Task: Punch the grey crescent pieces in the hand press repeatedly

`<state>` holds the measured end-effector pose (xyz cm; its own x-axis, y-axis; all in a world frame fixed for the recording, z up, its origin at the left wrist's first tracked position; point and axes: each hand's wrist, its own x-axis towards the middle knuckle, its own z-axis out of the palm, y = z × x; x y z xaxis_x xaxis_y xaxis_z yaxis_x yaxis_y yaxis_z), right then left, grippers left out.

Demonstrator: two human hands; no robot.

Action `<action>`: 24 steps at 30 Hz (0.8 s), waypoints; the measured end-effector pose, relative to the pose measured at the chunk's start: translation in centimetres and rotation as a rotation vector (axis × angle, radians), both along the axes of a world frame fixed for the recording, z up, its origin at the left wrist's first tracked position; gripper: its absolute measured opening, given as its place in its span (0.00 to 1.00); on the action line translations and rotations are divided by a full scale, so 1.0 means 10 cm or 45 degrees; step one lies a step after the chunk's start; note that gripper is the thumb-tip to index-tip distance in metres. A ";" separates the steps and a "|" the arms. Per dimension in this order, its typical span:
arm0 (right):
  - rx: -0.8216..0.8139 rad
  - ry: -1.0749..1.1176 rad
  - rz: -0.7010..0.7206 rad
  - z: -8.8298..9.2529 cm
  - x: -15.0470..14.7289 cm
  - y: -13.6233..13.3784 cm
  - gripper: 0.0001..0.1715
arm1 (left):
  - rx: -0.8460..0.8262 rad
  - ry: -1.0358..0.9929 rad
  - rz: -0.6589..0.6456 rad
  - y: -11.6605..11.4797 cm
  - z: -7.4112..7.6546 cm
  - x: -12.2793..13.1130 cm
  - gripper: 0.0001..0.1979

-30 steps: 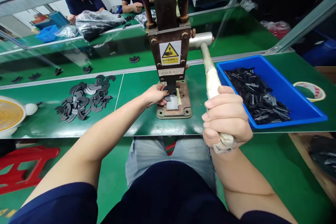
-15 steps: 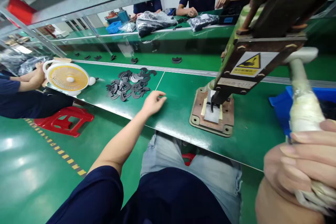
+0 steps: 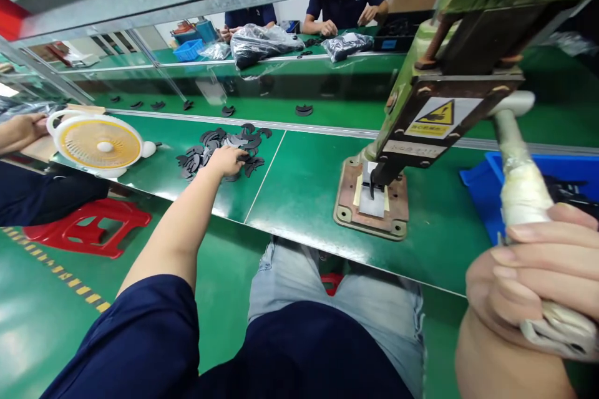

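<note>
The left hand (image 3: 227, 161) was stretched out over a loose pile of dark curved pieces (image 3: 194, 163) on the green counter (image 3: 299, 184), its fingers down among those on the pile's right side; whether they pinched one could not be told. The right hand (image 3: 528, 280) was wrapped firmly around the pale, taped lever handle (image 3: 521, 184) of the press (image 3: 449, 78). The two hands were well apart, the press base (image 3: 346, 202) lying between them.

A small dark part (image 3: 372, 186) stood at the foot of the ram, over a light metal plate (image 3: 372, 204). A yellow warning label (image 3: 442, 117) showed on the press's front. Behind the handle sat a blue bin (image 3: 480, 190) with dark pieces in it, partly hidden by the right hand.

Left of the pile lay a round white fan (image 3: 100, 140) — a co-worker's hand (image 3: 25, 131) was just beside it. Beyond the pile, more curved pieces (image 3: 304, 110) were spaced out in a row.
</note>
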<state>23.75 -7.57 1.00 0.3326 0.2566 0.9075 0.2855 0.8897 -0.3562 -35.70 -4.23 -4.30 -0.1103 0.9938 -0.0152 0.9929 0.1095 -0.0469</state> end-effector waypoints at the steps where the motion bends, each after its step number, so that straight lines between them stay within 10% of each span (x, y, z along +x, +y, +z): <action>1: 0.073 -0.030 0.008 0.02 -0.02 -0.02 0.44 | 0.006 0.025 -0.023 -0.02 0.01 0.02 0.26; 4: 0.334 -0.101 0.047 0.08 -0.07 -0.02 0.39 | 0.103 0.023 -0.064 -0.12 0.09 0.11 0.24; 9: 0.124 -0.209 0.085 0.18 -0.07 -0.18 0.30 | 0.454 -0.184 -0.015 -0.32 0.24 0.44 0.23; 19: 0.047 -0.301 0.125 0.24 -0.07 -0.36 0.20 | 0.224 -1.738 -0.036 -0.45 0.16 2.40 0.22; 24: 0.022 -0.369 0.125 0.27 -0.05 -0.38 0.19 | -0.011 -2.206 0.052 -0.19 0.14 2.96 0.27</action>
<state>23.25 -11.36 3.67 0.0334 0.2581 0.9656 0.2853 0.9234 -0.2567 -6.13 -6.09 -2.87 0.0153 0.9902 -0.1385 -0.1161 0.1393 0.9834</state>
